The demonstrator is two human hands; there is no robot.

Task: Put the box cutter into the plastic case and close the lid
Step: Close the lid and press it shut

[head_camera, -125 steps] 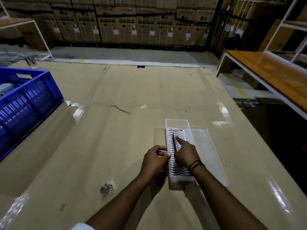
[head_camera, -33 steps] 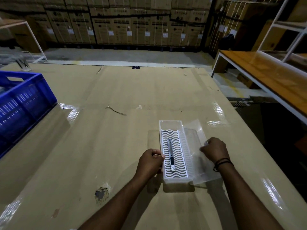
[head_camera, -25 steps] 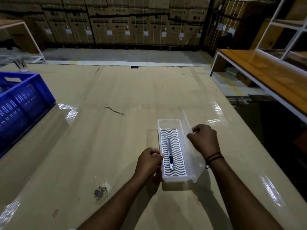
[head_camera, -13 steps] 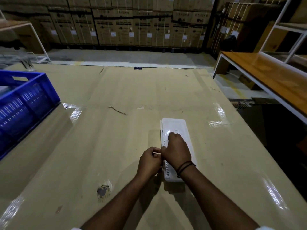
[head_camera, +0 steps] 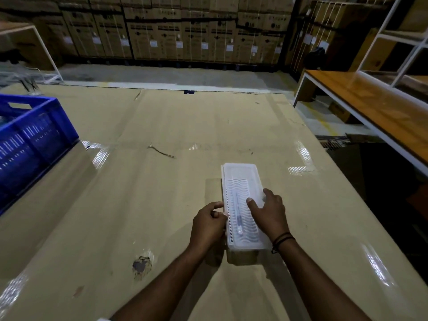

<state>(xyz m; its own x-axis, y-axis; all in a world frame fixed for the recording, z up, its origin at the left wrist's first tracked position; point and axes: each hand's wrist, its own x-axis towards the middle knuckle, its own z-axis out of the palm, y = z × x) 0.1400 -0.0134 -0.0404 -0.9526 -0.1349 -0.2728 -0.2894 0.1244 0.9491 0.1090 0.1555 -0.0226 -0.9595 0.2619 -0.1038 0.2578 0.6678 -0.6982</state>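
— At frame's far left, anything near?
— Only a blue crate (head_camera: 30,137), well apart.
— And the plastic case (head_camera: 240,188)?
— Lower centre, lid shut, long axis running up-frame; the box cutter (head_camera: 238,216) lay lengthwise inside. The left hand (head_camera: 208,224) pinched its left edge; the right hand (head_camera: 269,213) pressed spread fingers on top.

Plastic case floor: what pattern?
White wavy ridges, seen through the closed translucent lid of the plastic case; only the head view shows it.

I am counting two hands on the work surface, a left hand (head_camera: 208,224) and a right hand (head_camera: 268,213). I am seeing one plastic case (head_camera: 240,181) with one lid (head_camera: 238,174), and one box cutter (head_camera: 238,216) showing through it. I am seeing one blue crate (head_camera: 34,140), one wooden bench (head_camera: 370,107), and one cardboard-covered table (head_camera: 162,181).
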